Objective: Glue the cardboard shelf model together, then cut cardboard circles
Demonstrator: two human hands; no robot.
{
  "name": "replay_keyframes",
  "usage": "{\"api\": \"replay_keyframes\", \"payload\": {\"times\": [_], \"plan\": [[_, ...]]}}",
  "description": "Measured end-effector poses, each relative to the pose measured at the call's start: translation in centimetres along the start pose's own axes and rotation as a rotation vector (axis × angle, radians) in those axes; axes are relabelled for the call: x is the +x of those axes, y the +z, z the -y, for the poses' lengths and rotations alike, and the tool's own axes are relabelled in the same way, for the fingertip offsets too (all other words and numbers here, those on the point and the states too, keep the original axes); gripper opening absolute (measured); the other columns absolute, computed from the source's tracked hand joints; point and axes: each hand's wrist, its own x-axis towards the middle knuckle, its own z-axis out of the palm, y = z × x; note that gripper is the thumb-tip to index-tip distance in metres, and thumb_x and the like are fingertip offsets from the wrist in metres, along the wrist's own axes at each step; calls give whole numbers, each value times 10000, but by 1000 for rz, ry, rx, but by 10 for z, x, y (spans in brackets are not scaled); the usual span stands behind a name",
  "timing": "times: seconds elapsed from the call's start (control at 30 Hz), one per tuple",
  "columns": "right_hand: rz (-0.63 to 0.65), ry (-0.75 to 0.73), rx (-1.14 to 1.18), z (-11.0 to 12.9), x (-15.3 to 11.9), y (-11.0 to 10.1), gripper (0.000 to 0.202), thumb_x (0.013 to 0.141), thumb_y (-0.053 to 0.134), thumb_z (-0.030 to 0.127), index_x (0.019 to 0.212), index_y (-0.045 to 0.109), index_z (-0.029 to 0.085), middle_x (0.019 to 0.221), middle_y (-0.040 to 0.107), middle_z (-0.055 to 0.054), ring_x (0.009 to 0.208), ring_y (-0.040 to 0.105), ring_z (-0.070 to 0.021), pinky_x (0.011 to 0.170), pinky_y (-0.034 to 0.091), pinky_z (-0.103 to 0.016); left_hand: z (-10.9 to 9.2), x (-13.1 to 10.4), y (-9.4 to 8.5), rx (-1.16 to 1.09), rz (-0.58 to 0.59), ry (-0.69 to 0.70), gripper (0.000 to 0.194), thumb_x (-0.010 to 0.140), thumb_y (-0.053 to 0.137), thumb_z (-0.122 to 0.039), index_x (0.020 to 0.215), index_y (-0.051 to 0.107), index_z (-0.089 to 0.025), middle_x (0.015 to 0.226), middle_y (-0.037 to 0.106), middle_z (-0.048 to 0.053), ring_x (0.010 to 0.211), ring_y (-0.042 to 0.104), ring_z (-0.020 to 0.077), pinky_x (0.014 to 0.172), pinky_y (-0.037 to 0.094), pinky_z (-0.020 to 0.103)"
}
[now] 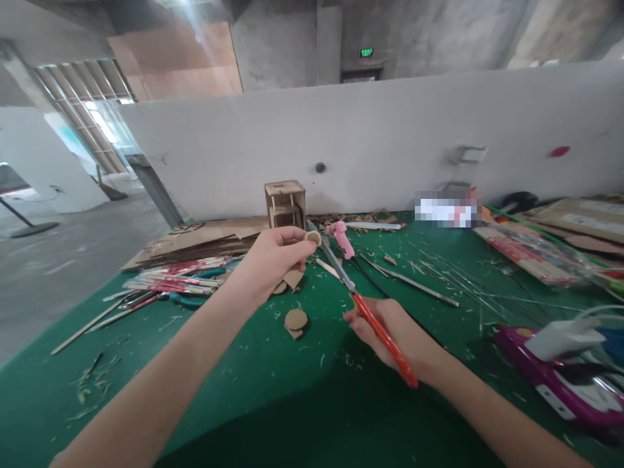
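Note:
Between the thumb and fingers of my left hand (275, 260) is a small round cardboard piece (313, 239), held up over the table. My right hand (385, 328) grips scissors (375, 322) by their orange-red handles, the blades pointing up and away. The blade tips lie beside the cardboard piece; whether they touch it I cannot tell. Below my left hand, a cardboard disc (296, 320) lies on the green table with a scrap under it. More cut cardboard pieces (293, 280) sit just behind. A pink glue gun (341, 238) rests beyond the scissors.
A small cardboard box structure (285, 205) stands at the back before the white wall. Stacked cardboard (195, 240) and wrapped chopsticks (175, 278) lie left. A metal strip (424, 288) is right of the scissors. A purple power strip (550, 383) with plugs sits at the right.

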Motion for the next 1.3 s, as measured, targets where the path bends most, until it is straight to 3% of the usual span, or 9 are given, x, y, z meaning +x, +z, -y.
{"api": "replay_keyframes", "payload": {"times": [0.2, 0.43, 0.7, 0.9, 1.13, 1.3], "plan": [[-33, -65, 35, 2, -1, -3, 355, 912, 469, 482, 820, 598, 165, 829, 649, -106, 736, 635, -221, 551, 469, -280, 4, 2, -1, -3, -6, 25, 87, 715, 688, -240, 727, 653, -161, 640, 529, -26, 549, 473, 73, 522, 370, 219], [-18, -62, 42, 0, 0, -3, 308, 873, 531, 461, 831, 610, 166, 808, 663, -102, 798, 659, -263, 600, 512, -316, 5, 2, 0, 32, -14, -4, 110, 717, 689, -268, 716, 651, -164, 614, 513, -22, 552, 483, 87, 506, 357, 220], [-13, -48, 40, -2, 0, -3, 319, 876, 516, 472, 847, 606, 167, 741, 662, -89, 750, 670, -258, 570, 510, -307, 7, 3, -1, 43, -15, 5, 131, 717, 682, -282, 700, 643, -158, 632, 520, -21, 556, 494, 84, 519, 372, 218], [9, -115, 46, 1, -1, -5, 346, 897, 465, 454, 875, 623, 147, 900, 664, -128, 803, 663, -258, 626, 515, -326, 12, 5, -4, 29, -4, 23, 140, 735, 654, -278, 668, 603, -166, 614, 513, -29, 549, 503, 81, 507, 361, 208], [17, -84, 60, 1, -1, -3, 337, 901, 486, 446, 975, 618, 146, 978, 660, -135, 917, 636, -278, 712, 512, -353, 10, 4, -3, 47, -23, 38, 101, 712, 650, -256, 677, 616, -168, 608, 517, -34, 542, 511, 82, 508, 365, 213], [10, -92, 22, -1, -3, -3, 312, 891, 508, 454, 951, 601, 162, 835, 638, -89, 854, 630, -254, 685, 507, -334, 7, 3, -2, 56, -25, 54, 95, 692, 651, -249, 660, 611, -169, 611, 524, -37, 550, 514, 83, 537, 388, 223]]}}
